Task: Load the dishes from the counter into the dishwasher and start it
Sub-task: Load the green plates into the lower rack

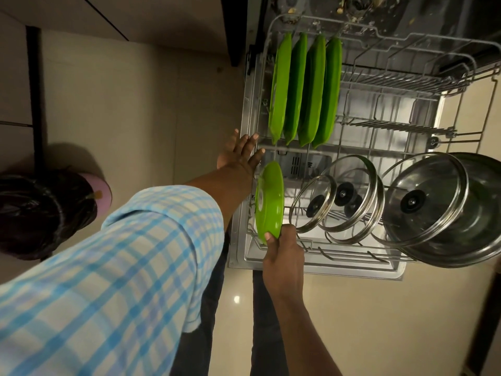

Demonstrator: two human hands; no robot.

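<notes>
- Head view: a small green plate [269, 202] was held upright over the near left corner of the lower rack [352, 257]. Its bottom rim was pinched by the right hand [283, 253], thumb on the facing side and fingers curled behind.
- The left hand [238, 154] was stretched out flat at the rack's left edge, fingers straight and spread, with nothing held. Whether the wire was touched could not be told.
- The step in hand was judged to be loading, with this plate not yet seated between the tines.
- The next move was judged to call for the plate to be lowered on edge into a free slot beside the lids, then released.
- Four larger green plates [303, 90] were stood on edge, side by side, in the rack's far left rows.
- Several glass lids [349, 196] with steel rims were leaned in the near rows, just right of the held plate.
- A steel pot [485, 213], a larger lid [423, 202] set against its mouth, was lodged at the rack's right end.
- A bin [35, 213] lined with a dark bag was seen on the floor, well apart to the left.
</notes>
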